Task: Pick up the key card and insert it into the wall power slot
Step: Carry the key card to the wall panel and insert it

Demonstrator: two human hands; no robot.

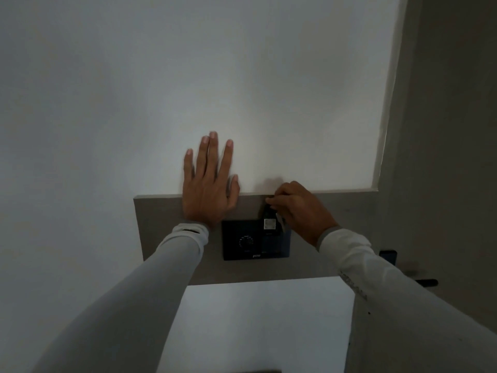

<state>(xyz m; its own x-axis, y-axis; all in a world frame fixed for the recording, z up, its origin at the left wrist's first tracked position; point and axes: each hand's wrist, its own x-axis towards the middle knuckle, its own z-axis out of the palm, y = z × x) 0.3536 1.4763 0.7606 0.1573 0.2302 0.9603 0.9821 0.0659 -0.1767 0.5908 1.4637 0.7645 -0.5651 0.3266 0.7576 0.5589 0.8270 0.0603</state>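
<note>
Grip: right hand is pinched around the top of the key card, fingers curled tight, thumb side facing the panel. Can't really see how much of the card is under the fingers, it's dim.
Other hand: left hand is holding nothing, palm flat on the wall, fingers spread and pointing up, heel of the hand on the grey band.
Sleeves: both arms in pale long sleeves, smooth stretchy-looking fabric, coming in from the bottom corners.
Card: dark, upright, small pale square patch on its face. Its lower end sits at the top edge of the wall power slot, on the right half of the black panel. Whether it's actually in can't be made out.
Panel: glossy black rectangle, faint round dial marking on its left half, set flush in the grey band.
Grey band: matte strip running across the wall, crisp straight top edge.
Room to move: bare white wall above and left of the hands; a wall corner closes off the right side.
Far right: something dark and small on the side wall, too murky to tell what.
</note>
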